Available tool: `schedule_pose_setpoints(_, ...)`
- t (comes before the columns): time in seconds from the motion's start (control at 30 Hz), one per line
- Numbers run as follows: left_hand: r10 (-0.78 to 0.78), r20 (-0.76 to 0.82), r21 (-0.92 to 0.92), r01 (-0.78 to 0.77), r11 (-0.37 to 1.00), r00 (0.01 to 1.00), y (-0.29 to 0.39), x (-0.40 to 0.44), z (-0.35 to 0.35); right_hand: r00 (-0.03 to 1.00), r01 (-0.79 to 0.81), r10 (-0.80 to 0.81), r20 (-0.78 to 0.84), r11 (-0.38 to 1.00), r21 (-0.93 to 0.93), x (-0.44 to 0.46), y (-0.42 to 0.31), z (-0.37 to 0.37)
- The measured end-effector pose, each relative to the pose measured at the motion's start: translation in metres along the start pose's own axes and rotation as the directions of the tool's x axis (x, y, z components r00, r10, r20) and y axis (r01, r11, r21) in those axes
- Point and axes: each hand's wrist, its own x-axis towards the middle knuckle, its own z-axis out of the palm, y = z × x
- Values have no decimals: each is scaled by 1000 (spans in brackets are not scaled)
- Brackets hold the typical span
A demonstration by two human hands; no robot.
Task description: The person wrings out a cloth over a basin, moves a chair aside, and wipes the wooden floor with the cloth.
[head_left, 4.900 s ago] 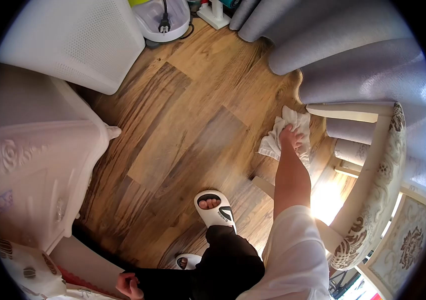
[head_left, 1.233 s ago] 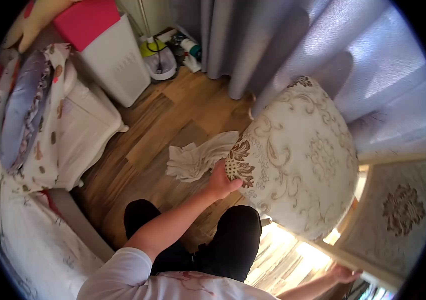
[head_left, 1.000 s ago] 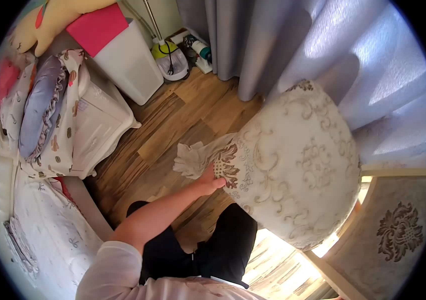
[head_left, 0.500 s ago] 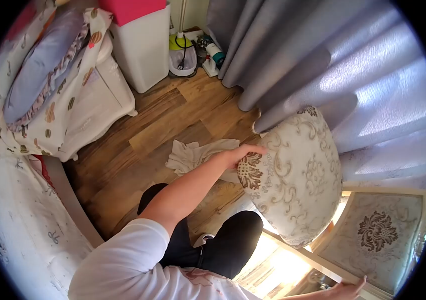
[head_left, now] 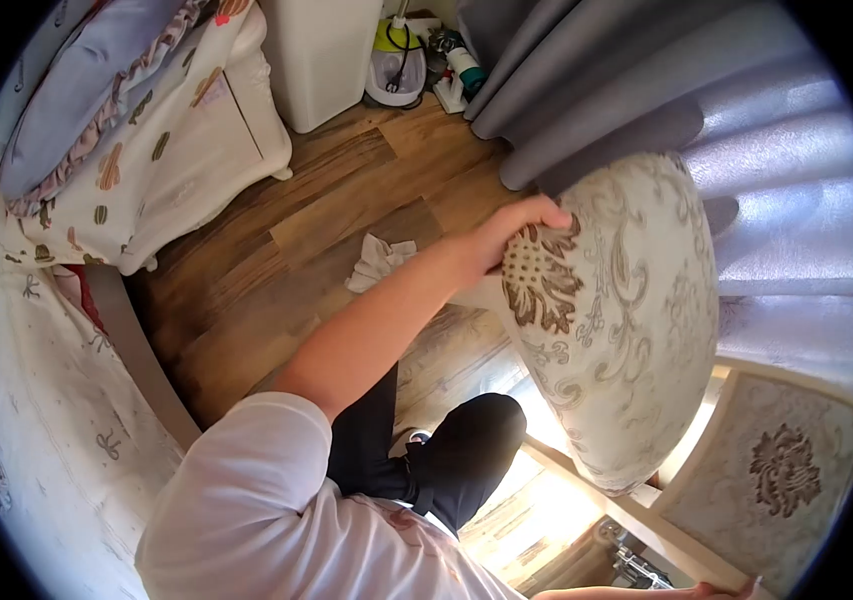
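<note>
Cream chair (head_left: 636, 290), L hand (head_left: 518, 232) on seat (head_left: 611, 390), R hand (head_left: 731, 590) @ back (head_left: 786, 470)

I see bright light shining on the right through the curtains (head_left: 776, 180) and making white glare on the floor (head_left: 536, 510) under the chair (head_left: 626, 320), while the left floor lies in brown shadow and the round, black-bordered view bends everything at its edges.

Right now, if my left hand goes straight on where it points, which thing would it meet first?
The patterned chair seat, since the left hand is on its edge. Past the seat, the grey curtain looks next in line, though its depth behind is unclear from this one view.
</note>
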Motion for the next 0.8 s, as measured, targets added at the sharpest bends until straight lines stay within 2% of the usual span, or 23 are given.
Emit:
schedule_pose_setpoints(0.03, 40, -113, -17, -42, 999, 993, 11, -7, 5, 1000, -22, 23, -2, 998, 61, 6, -12, 11)
schedule_pose_setpoints(0.07, 75, -69, -51, -78, 996, 995, 26, -6, 0, 999, -42, 41, 9, 992, 117, 16, -23, 19)
schedule_pose_setpoints(0.1, 138, -166, -31, -145, 989, 976, 43, -13, 5, 998, -66, 61, 29, 983, 172, 24, -30, 28)
schedule_pose_setpoints(0.13, 95, -135, -88, -108, 990, 986, 61, -12, 2, 994, -90, 75, 75, 970, 225, 35, -36, 38)
schedule_pose_setpoints(0.17, 129, -173, -69, -142, 987, 976, 77, -16, 1, 986, -134, 99, 134, 948, 288, 50, -34, 42)
schedule_pose_setpoints(0.2, 184, -129, -22, -189, 982, 974, 95, -21, 0, 974, -183, 122, 192, 921, 344, 66, -32, 46)
schedule_pose_setpoints(0.27, 257, -161, 68, -249, 966, 953, 127, -24, -13, 941, -283, 154, 301, 845, 454, 113, -9, 56)
schedule_pose_setpoints(0.3, 284, -270, 101, -267, 958, 920, 142, -8, -47, 920, -334, 158, 359, 796, 505, 134, 3, 63)
schedule_pose_setpoints(0.33, 238, -230, 17, -241, 970, 944, 155, -6, -56, 897, -384, 159, 413, 744, 547, 148, 11, 68)
schedule_pose_setpoints(0.4, 162, -140, -142, -182, 973, 977, 178, -6, -69, 899, -333, 103, 425, 791, 513, 145, 16, 82)
schedule_pose_setpoints(0.5, 324, -304, 59, -322, 945, 896, 195, 5, -110, 938, -2, -70, 340, 978, 208, 86, 16, 123)
schedule_pose_setpoints(0.53, 288, -255, -27, -304, 952, 923, 198, 13, -125, 935, 110, -135, 327, 989, 94, 61, 13, 143)
schedule_pose_setpoints(0.6, 231, -161, -193, -260, 946, 960, 204, 23, -155, 956, 47, -57, 287, 998, 41, 5, -8, 189)
schedule_pose_setpoints(0.63, 312, -332, 89, -299, 950, 890, 204, 16, -166, 961, -118, 89, 262, 988, 99, -29, -31, 211)
schedule_pose_setpoints(0.67, 338, -327, 144, -307, 941, 882, 206, 14, -171, 943, -275, 235, 236, 948, 158, -59, -51, 225)
schedule_pose_setpoints(0.73, 384, -310, 244, -318, 916, 869, 207, 13, -177, 915, -373, 348, 204, 922, 101, -86, -62, 243)
schedule_pose_setpoints(0.77, 370, -292, 192, -324, 926, 882, 214, 26, -194, 896, -422, 403, 187, 903, 76, -100, -67, 252)
schedule_pose_setpoints(0.8, 347, -277, 129, -323, 938, 896, 213, 40, -221, 892, -424, 393, 223, 899, 111, -111, -65, 260)
